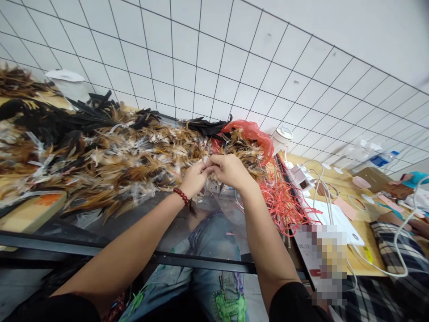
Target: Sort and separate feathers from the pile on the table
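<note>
My left hand (195,179), with a red bead bracelet (181,197) at its wrist, meets my right hand (228,171) over the near side of a wide heap of brown and tan feathers (134,156). Both hands have their fingers pinched together, fingertips touching. Whatever lies between them is hidden or too small to name. Below the hands is a dark glossy tabletop (161,228). Close by on the right lies a tangle of red-pink cords (281,201), and behind it a red plastic bag (251,130) with feathers on it.
Black feathers (56,116) lie at the back left, near a white container (69,82). Black wire grid (201,58) spans the wall. At right are white cables (330,197), a power adapter (300,179), a bottle (385,158) and another person's plaid sleeve (398,241).
</note>
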The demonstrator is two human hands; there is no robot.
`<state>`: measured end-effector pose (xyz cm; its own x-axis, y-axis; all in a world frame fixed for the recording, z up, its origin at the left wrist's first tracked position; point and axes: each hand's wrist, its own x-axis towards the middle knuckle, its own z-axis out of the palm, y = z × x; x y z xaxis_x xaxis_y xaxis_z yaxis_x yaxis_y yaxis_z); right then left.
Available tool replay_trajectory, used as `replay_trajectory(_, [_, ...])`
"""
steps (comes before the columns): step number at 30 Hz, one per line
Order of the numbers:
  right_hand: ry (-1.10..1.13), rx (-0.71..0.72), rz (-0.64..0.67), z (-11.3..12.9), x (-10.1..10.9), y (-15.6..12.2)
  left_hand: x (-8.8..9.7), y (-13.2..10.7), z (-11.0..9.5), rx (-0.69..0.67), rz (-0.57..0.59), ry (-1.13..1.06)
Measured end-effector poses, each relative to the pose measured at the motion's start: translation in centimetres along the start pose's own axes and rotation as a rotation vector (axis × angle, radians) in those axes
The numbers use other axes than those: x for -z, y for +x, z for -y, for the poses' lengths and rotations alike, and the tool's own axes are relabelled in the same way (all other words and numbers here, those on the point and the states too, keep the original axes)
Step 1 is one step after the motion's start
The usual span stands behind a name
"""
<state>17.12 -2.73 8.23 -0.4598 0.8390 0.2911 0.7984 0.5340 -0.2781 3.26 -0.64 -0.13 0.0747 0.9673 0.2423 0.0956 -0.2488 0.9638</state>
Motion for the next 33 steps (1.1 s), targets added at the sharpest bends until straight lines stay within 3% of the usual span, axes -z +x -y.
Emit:
replay_trajectory(4, [-0.111, 0.018, 0.010, 0.4, -0.1, 0.1, 0.0, -0.3, -0.5, -0.209, 0.090, 0.296])
replay_trajectory(12, [-0.221, 0.067, 0.062, 1.4, -0.4, 0.4, -0.1, -0.7, -0.4, -0.255, 0.108, 0.415])
replay_trajectory(16, [-0.115, 0.154, -0.023, 1.6, -0.3, 0.5, 0.3, -0.4, 0.2, -0.234, 0.017, 0.259])
replay_trajectory(20, [0.008, 0.101, -0.217, 0.3, 0.2, 0.4, 0.3, -0.2, 0.3, 0.037, 0.027, -0.099])
replay_trajectory(23, [-0.052, 0.056, -0.140, -0.5, 0.2, 0.4, 0.2, -0.2, 0.2, 0.182, 0.080, -0.285])
replay_trajectory(29, [-0.190, 0.026, -0.012, 0.0, -0.7, 0.8, 0.2, -0.2, 0.2, 0.113, 0.074, -0.328])
replay_trajectory(33, [-0.253, -0.018, -0.028, 0.1, -0.8, 0.9, 0.1, -0.3, 0.3, 0.066, 0.038, -0.293])
